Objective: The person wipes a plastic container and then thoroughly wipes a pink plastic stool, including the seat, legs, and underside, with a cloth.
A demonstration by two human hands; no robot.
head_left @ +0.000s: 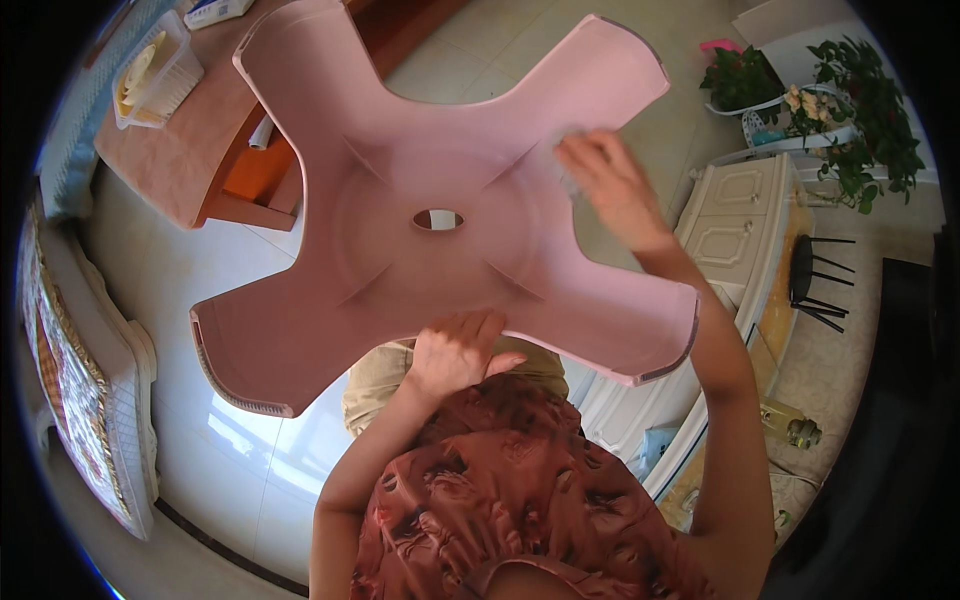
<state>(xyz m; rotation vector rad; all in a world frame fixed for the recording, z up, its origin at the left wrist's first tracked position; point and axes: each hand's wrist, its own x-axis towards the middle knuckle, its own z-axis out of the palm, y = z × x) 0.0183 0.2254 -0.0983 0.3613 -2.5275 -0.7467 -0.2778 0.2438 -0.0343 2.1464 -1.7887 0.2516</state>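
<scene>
Pink stool [440,265], underside facing cam, 4 splayed legs, oval ctr hole. L hand [455,350] grips near edge; R hand [612,188] blurred at far-R leg, can't tell grip.

The right grip [612,190] and its pale thing [567,183] are blurry. The pink stool [430,275] hides part of the desk's [150,175] right edge. A white box [216,10] is cut off.

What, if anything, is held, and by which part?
The left hand holds the pink stool by its near edge; the right hand is too blurred to tell.
</scene>
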